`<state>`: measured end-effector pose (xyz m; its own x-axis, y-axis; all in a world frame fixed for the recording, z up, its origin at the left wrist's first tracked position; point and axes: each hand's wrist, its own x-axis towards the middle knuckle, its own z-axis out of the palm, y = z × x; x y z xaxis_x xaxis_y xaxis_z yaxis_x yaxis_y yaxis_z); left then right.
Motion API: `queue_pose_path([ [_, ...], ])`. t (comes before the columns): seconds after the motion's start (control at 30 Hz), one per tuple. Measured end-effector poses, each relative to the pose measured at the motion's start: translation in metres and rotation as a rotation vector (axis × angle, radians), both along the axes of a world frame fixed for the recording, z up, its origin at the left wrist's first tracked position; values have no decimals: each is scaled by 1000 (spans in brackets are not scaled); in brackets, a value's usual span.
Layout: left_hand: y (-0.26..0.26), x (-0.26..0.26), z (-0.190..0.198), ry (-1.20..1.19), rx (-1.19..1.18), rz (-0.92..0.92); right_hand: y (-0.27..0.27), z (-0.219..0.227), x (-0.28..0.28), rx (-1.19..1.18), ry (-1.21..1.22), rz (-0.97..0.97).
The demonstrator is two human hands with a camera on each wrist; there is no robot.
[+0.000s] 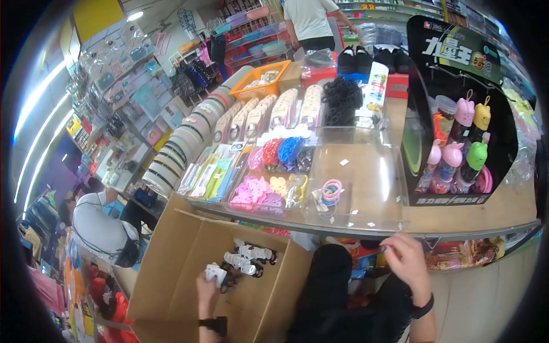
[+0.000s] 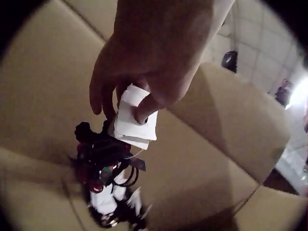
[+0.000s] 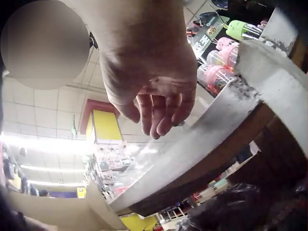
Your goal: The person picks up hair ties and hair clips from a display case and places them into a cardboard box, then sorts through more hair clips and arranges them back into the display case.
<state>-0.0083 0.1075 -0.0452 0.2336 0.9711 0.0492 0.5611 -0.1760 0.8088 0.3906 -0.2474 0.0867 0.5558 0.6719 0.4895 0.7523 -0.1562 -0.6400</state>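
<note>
My left hand [image 1: 208,290] reaches into a cardboard box [image 1: 166,260] and pinches a small stack of white cards [image 2: 136,115] between thumb and fingers. Dark hair ties [image 2: 98,144] hang from the cards, some with a patterned ribbon. Beyond them, more white-carded hair ties [image 1: 243,262] lie on the box floor. My right hand [image 1: 407,257] is raised at the front edge of the counter. In the right wrist view its fingers [image 3: 159,115] hang loosely bent, the thumb apart from them, with nothing visibly held.
On the counter [image 1: 366,197], clear trays hold colourful hair ties [image 1: 330,193], pink hair clips [image 1: 257,191] and packaged combs. A row of headbands [image 1: 177,143] runs along the left. A black display stand [image 1: 420,114] with capped bottles stands at right. Another person [image 1: 106,228] bends beyond the box.
</note>
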Motion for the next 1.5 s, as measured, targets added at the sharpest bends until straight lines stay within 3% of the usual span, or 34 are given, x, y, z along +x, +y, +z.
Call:
queue_pose_path([
  [0.03, -2, 4, 26, 96, 68, -62, 2, 3, -5, 11, 17, 25],
  [0.1, -31, 37, 96, -7, 93, -171, 8, 10, -15, 75, 59, 125],
  [0.23, -78, 94, 180, -17, 177, -412, 28, 25, -36, 158, 102, 353],
  [0.3, -104, 128, 208, 7, 186, -510, 36, 34, -45, 115, 104, 460],
  [0.37, -125, 159, 222, 12, 292, -795, 46, 44, -56, 175, 45, 460],
  [0.47, -146, 198, 228, -26, 345, -1036, 50, 55, -62, 177, -146, 372],
  [0.6, -162, 232, 219, -64, 325, -1151, 39, 47, -55, 147, -3, 281],
  [0.73, -173, 252, 210, -151, 371, -1216, 30, 44, -48, 170, -109, 159],
  [0.9, -175, 263, 214, -119, 329, -1221, 29, 45, -38, 177, -56, 113],
  [1.0, -174, 264, 216, -129, 323, -1211, 30, 42, -32, 104, 121, 188],
  [1.2, -166, 266, 213, -133, 271, -1217, 34, 67, -32, -41, 169, 206],
  [1.43, -133, 287, 220, -44, 113, -1315, 33, 62, -25, -35, 257, 94],
  [1.5, -119, 300, 228, -118, 100, -1250, 29, 62, -22, 9, 231, 68],
])
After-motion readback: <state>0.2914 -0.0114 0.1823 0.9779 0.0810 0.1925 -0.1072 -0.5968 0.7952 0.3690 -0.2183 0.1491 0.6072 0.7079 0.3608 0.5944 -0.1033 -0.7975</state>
